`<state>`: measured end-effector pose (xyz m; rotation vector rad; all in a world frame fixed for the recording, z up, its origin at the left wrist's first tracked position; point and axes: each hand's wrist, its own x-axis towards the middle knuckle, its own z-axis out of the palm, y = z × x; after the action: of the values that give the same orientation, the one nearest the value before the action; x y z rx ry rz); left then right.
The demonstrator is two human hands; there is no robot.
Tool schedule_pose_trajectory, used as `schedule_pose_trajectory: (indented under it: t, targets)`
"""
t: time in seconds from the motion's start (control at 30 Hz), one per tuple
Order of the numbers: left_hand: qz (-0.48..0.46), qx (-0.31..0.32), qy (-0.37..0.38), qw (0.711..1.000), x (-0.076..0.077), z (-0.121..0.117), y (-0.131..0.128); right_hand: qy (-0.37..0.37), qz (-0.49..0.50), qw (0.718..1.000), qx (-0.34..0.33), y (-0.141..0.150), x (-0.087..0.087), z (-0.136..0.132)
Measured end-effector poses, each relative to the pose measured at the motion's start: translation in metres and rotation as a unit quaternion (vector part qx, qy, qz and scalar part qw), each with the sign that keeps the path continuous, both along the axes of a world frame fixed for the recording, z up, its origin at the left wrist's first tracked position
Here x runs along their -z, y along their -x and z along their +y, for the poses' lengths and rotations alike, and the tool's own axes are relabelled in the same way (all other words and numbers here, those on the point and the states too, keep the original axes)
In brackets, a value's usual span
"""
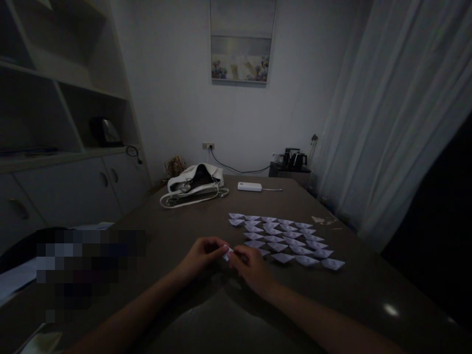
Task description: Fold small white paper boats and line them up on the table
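Observation:
Between my fingertips is a small folded piece of white paper, held just above the table. My left hand pinches its left side with thumb and forefinger. From the right, my right hand grips the same paper, its fingers curled. Much of the paper is hidden by my fingers. Just beyond my right hand, several folded white paper boats stand in rows on the dark table. My right hand partly covers the nearest boat on the left of these rows.
A white handbag lies at the table's far left, and a white power bank with a short cable is at the back. Paper scraps lie near the right edge. Papers and a blurred-out patch are at left. A kettle stands behind.

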<state>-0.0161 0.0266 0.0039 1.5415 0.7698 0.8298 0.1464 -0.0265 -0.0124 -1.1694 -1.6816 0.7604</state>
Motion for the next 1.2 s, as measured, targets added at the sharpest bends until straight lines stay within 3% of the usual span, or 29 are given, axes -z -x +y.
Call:
schedule_pose_trajectory:
  t: [0.3,0.93,1.2]
  targets:
    - [0.008,0.008,-0.035,0.999,0.0011,0.0008,0.0001,-0.006,-0.021,1.000,0.001,-0.0012,0.0035,0.0018]
    - [0.004,-0.004,-0.014,1.000,0.0047,0.0004,-0.0035,0.001,-0.023,1.000,-0.008,-0.0018,0.0048,0.0005]
    - [0.011,-0.008,-0.004,1.000,-0.0001,-0.0017,-0.0041,-0.009,-0.011,1.000,0.025,-0.0009,-0.0010,-0.0022]
